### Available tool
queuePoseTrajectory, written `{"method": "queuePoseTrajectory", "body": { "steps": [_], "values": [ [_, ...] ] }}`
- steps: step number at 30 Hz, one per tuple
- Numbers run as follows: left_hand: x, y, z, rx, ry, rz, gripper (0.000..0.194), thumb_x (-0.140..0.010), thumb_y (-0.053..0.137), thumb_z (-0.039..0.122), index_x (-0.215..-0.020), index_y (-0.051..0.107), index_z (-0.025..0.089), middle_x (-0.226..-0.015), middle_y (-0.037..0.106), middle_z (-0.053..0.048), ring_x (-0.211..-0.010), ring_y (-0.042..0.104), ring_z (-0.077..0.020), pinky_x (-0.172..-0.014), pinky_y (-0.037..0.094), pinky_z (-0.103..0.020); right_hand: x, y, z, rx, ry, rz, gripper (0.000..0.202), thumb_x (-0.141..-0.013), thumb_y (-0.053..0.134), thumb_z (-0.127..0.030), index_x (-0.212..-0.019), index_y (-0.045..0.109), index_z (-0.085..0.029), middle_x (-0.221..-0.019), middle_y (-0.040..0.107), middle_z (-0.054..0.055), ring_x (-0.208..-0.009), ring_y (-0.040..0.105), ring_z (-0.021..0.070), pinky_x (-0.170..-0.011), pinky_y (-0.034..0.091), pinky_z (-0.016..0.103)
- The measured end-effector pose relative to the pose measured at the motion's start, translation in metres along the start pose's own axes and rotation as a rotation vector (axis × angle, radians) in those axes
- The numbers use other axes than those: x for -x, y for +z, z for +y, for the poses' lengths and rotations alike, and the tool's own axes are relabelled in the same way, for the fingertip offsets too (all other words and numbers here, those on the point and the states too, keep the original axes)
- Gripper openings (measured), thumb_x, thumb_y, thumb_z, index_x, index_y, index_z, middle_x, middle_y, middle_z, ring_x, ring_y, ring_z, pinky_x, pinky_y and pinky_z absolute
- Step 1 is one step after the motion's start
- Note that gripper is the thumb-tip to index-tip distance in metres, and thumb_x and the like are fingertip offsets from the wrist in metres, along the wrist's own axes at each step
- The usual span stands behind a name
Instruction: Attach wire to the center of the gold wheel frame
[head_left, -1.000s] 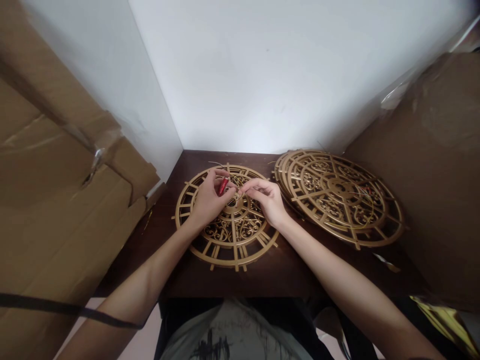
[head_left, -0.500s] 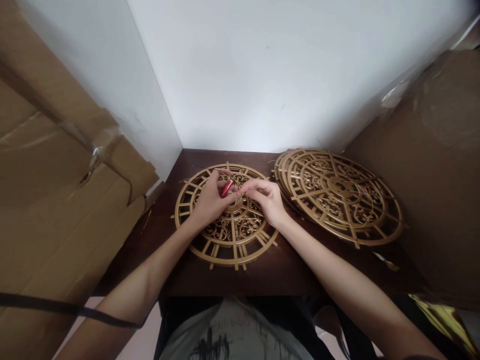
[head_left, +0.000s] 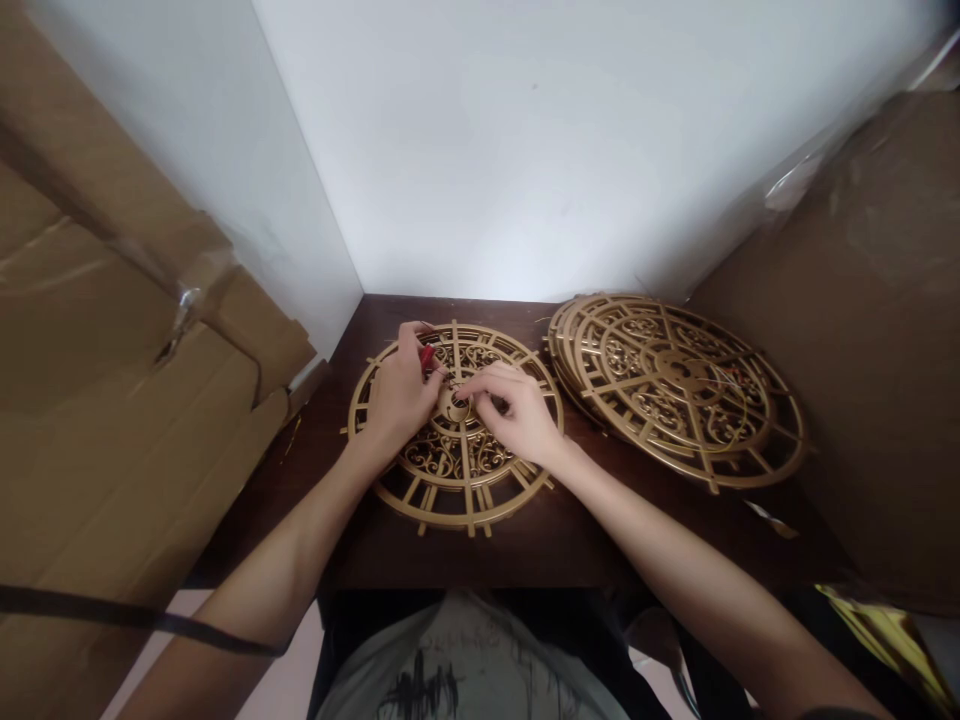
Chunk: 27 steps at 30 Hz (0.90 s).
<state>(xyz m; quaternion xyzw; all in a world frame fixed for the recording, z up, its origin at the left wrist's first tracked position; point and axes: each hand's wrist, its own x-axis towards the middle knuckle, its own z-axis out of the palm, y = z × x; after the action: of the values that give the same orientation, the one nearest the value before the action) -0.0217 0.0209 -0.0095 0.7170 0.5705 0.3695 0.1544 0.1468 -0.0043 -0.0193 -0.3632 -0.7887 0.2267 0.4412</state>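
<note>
A round gold openwork clock face [head_left: 471, 521] with scrollwork lies flat on the dark table, its hub between my hands. My left hand [head_left: 401, 392] is over its left side, fingers curled around a small shiny red object [head_left: 427, 357]. Most of that object is hidden, so its kind does not show. My right hand [head_left: 517, 408] bends over the hub with thumb and forefinger drawn together. Whatever it pinches there is too small to make out.
Several similar gold clock faces [head_left: 675, 400] are stacked at the right, with thin wires on top. Cardboard [head_left: 112, 350] walls in the left side, and more cardboard [head_left: 847, 350] the right. A white wall [head_left: 525, 150] stands behind. A small strip [head_left: 771, 519] lies at the table's right.
My left hand has shifted left, away from the hub, taking the red object along. My right hand has moved slightly left and down onto the hub, its fingers more curled.
</note>
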Motion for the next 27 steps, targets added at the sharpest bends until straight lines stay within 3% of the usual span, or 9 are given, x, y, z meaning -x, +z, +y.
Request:
{"method": "queuePoseTrajectory", "body": {
  "steps": [8, 17, 22, 27],
  "values": [
    [0.0009, -0.0009, -0.0001, -0.184, 0.021, -0.049, 0.040, -0.077, 0.055, 0.020, -0.115, 0.044, 0.020, -0.084, 0.065, -0.006, -0.074, 0.061, -0.0234, -0.064, 0.041, -0.031, 0.0010, 0.0021, 0.0015, 0.134, -0.053, -0.100, 0.031, -0.079, 0.043, -0.004, -0.089, 0.068, -0.020, -0.088, 0.069, 0.003, -0.084, 0.061, 0.0177, -0.082, 0.046, 0.033],
    [0.0000, -0.0048, 0.0039, -0.071, -0.008, -0.018, 0.041, -0.074, 0.058, 0.018, -0.113, 0.045, 0.020, -0.080, 0.065, -0.003, -0.064, 0.057, -0.0165, -0.062, 0.040, -0.028, 0.0021, 0.0031, 0.0032, 0.224, -0.061, -0.114, 0.032, -0.078, 0.044, -0.004, -0.088, 0.068, -0.021, -0.089, 0.070, 0.002, -0.086, 0.060, 0.0182, -0.085, 0.042, 0.035],
    [-0.0018, -0.0067, 0.0051, 0.055, -0.002, 0.105, 0.046, -0.074, 0.057, 0.018, -0.118, 0.042, 0.018, -0.084, 0.061, -0.001, -0.054, 0.046, -0.0091, -0.057, 0.037, -0.024, 0.0013, 0.0033, 0.0038, 0.245, -0.048, -0.100, 0.029, -0.078, 0.045, -0.005, -0.085, 0.068, -0.021, -0.086, 0.070, 0.001, -0.088, 0.060, 0.0187, -0.089, 0.039, 0.036],
    [-0.0004, -0.0081, 0.0098, 0.089, 0.154, 0.241, 0.039, -0.079, 0.051, 0.015, -0.118, 0.050, 0.018, -0.090, 0.057, -0.003, -0.055, 0.039, -0.0076, -0.058, 0.038, -0.023, 0.0006, 0.0036, 0.0041, 0.200, -0.050, -0.117, 0.032, -0.078, 0.043, -0.004, -0.087, 0.068, -0.022, -0.087, 0.069, 0.001, -0.087, 0.060, 0.0179, -0.088, 0.041, 0.035]
  ]
}}
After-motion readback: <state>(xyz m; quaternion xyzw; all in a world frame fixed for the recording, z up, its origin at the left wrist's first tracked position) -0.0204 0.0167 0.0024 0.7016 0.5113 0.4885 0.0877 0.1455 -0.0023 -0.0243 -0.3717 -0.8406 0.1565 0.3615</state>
